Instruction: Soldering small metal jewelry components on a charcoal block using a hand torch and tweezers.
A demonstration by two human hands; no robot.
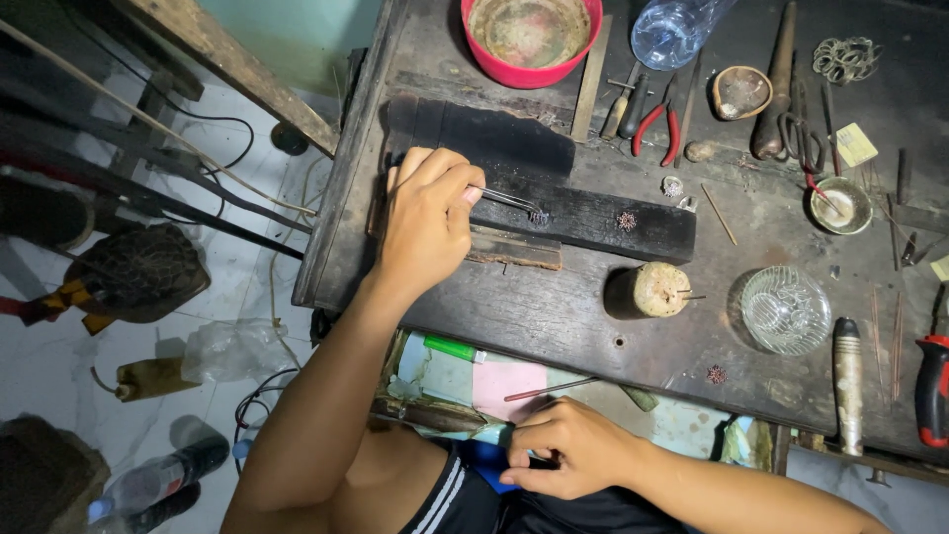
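My left hand (427, 220) rests on the dark wooden workbench (554, 316) and is closed on thin metal tweezers (506, 198). The tweezer tips touch a tiny dark metal piece (537, 214) lying on a charred black wooden block (583, 213). A second small star-shaped filigree piece (627, 221) sits further right on the same block. My right hand (565, 450) is low by my lap below the bench edge, fingers curled together against dark cloth; whether anything is in them is unclear.
A red bowl (531, 40) and a plastic bottle (677, 30) stand at the back. Red-handled pliers (657, 124), scissors (801, 138), a small metal dish (840, 205), a glass dish (786, 310) and a wooden stub (652, 290) lie to the right. A green lighter (450, 347) lies in the open drawer.
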